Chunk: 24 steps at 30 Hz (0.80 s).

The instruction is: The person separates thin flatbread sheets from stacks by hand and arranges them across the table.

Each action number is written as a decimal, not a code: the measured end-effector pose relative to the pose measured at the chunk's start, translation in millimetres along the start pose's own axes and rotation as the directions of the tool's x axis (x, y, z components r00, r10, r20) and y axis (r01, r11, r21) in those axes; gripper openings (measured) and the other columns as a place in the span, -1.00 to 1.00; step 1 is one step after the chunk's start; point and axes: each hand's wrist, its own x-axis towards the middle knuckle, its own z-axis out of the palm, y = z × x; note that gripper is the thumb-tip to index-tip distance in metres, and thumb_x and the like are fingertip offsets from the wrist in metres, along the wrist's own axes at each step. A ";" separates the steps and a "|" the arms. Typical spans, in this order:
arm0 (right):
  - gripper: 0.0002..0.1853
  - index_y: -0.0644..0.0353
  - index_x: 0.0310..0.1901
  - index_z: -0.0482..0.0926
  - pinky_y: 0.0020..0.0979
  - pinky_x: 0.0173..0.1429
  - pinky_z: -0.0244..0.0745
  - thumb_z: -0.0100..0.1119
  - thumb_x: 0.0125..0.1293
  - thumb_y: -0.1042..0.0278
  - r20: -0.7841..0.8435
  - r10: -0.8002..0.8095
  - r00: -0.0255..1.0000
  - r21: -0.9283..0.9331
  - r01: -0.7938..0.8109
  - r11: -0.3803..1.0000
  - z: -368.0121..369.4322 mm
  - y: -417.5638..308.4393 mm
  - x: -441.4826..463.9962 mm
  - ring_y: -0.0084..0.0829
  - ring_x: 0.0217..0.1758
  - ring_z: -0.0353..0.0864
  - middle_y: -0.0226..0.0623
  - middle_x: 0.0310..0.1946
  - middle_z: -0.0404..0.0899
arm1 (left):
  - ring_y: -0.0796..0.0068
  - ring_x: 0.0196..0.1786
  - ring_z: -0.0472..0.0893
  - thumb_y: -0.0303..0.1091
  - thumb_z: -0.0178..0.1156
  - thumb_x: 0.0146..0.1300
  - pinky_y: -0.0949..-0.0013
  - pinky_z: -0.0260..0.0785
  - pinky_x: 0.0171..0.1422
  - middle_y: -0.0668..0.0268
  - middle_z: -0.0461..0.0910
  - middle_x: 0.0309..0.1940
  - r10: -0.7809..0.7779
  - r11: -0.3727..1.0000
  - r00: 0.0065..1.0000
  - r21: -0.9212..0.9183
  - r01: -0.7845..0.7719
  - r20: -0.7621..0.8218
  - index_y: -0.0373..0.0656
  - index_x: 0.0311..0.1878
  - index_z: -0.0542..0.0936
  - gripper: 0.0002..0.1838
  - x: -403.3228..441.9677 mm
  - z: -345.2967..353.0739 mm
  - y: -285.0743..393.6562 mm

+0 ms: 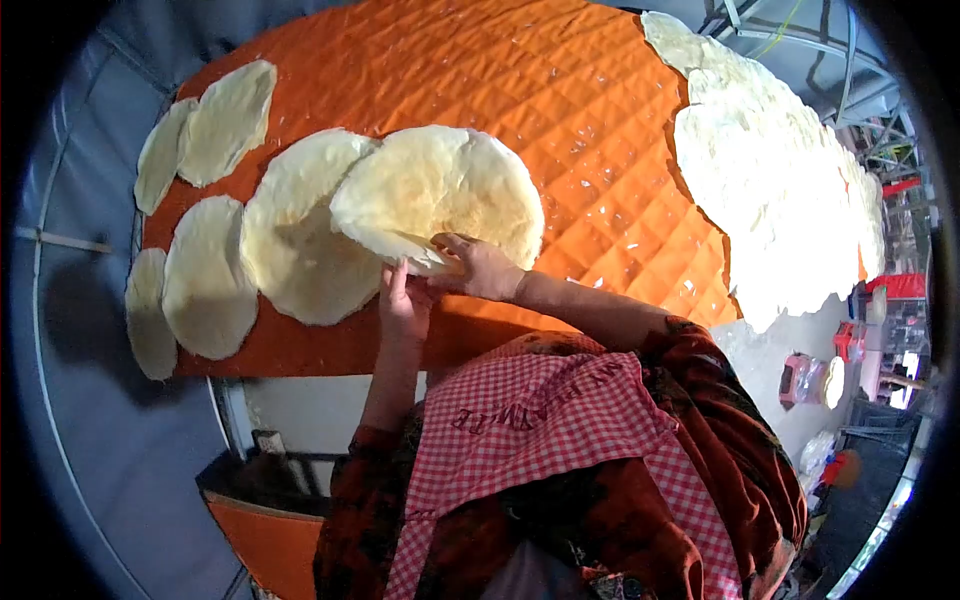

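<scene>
A large round flatbread (440, 185) lies on the orange quilted cloth (580, 120), its left side overlapping another flatbread (310, 250). Its near edge is lifted a little and folded where both hands meet it. My left hand (405, 298) is at that near edge, fingers pointing up and closed on the rim from below. My right hand (478, 268) rests over the same edge just to the right, its fingers curled onto the bread. The two hands nearly touch, and part of the left fingers is hidden.
More flatbreads (210, 280) lie at the table's left end. A big overlapping pile of flatbreads (770, 190) covers the right end. An orange box (265, 540) stands below at the left. Red baskets (800, 380) sit on the floor at the right.
</scene>
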 end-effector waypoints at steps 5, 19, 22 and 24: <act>-0.43 0.30 0.07 0.43 -0.26 0.05 0.46 0.23 0.15 0.03 0.088 0.080 0.993 0.121 -0.090 0.989 -4.7 -6.2 8.4 -0.10 -0.04 0.57 0.05 -0.08 0.53 | 0.35 -0.16 0.57 -0.24 -0.02 0.34 0.29 0.48 -0.15 0.30 0.52 -0.10 0.090 0.964 0.989 0.259 -0.056 -0.121 -0.11 0.10 0.36 -0.68 3.2 -6.7 -6.0; -0.82 0.16 -0.43 0.63 -0.13 -0.34 0.48 0.12 -0.11 0.36 -0.291 -0.054 0.955 -0.219 -0.011 0.976 -124.9 75.5 94.2 -0.04 -0.48 0.55 -0.02 -0.52 0.58 | 0.34 0.02 0.49 -0.28 0.10 0.23 0.25 0.40 0.02 0.21 0.50 -0.04 0.154 0.899 0.907 0.436 0.036 -0.392 -0.31 0.01 0.49 -0.64 3.5 -6.1 1.1; -0.72 0.10 -0.52 0.59 -0.22 -0.38 0.44 0.31 -0.18 0.08 -0.326 -0.100 0.940 -0.268 0.009 0.963 -271.6 130.5 91.9 -0.30 -0.51 0.52 -0.24 -0.56 0.58 | 0.30 0.05 0.47 -0.32 0.09 0.21 0.23 0.38 0.07 0.17 0.49 -0.02 0.131 0.927 0.947 0.374 -0.012 -0.294 -0.30 0.04 0.48 -0.64 9.1 -49.3 2.9; -0.68 0.01 -0.51 0.62 -0.31 -0.49 0.37 0.15 -0.07 -0.08 -0.222 -0.136 0.966 -0.846 -0.121 0.519 -360.7 212.2 111.4 -0.31 -0.52 0.50 -0.34 -0.55 0.57 | 0.25 0.05 0.47 -0.35 0.07 0.20 0.21 0.37 0.10 0.13 0.48 0.01 0.157 0.924 0.924 0.382 -0.013 -0.349 -0.29 0.06 0.46 -0.63 3.6 -49.6 -1.2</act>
